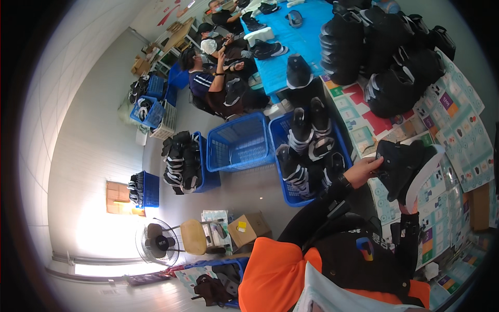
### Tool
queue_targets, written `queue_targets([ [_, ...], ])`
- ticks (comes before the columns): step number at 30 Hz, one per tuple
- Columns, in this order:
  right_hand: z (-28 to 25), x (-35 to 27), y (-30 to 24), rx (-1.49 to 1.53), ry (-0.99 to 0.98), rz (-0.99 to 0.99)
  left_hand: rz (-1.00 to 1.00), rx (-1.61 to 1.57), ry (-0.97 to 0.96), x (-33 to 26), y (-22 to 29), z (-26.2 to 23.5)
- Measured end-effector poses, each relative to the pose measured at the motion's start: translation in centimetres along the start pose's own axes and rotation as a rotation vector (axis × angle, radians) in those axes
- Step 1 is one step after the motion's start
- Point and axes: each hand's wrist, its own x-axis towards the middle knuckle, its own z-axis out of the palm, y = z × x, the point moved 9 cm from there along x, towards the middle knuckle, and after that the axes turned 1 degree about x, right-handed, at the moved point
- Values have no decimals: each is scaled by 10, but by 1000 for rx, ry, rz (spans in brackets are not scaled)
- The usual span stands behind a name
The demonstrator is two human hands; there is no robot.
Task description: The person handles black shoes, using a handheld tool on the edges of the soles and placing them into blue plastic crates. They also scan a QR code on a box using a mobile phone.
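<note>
Left hand (364, 170) fingers grip the black shoe (403, 165), forearm outstretched.

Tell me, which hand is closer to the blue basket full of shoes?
Left. The left hand grips the black shoe right beside the blue basket; the right hand, under the shoe's sole, is farther off.

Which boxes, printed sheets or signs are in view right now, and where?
Printed sheets: cover the table at right; pale squares with green, red and purple patches.
Cardboard box: on the floor beside the fan; brown, yellow sticker.
Cardboard boxes: far-left floor; brown.
Red wall marks: top, too blurred to describe.
</note>
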Motion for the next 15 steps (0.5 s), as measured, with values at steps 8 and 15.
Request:
queue_targets([
  [8,4,-44,-12,425,-10,530,-25,11,382,33,-40,-27],
  [15,32,-119,17,1024,-83,849,-42,176,500,78,-129,-7],
])
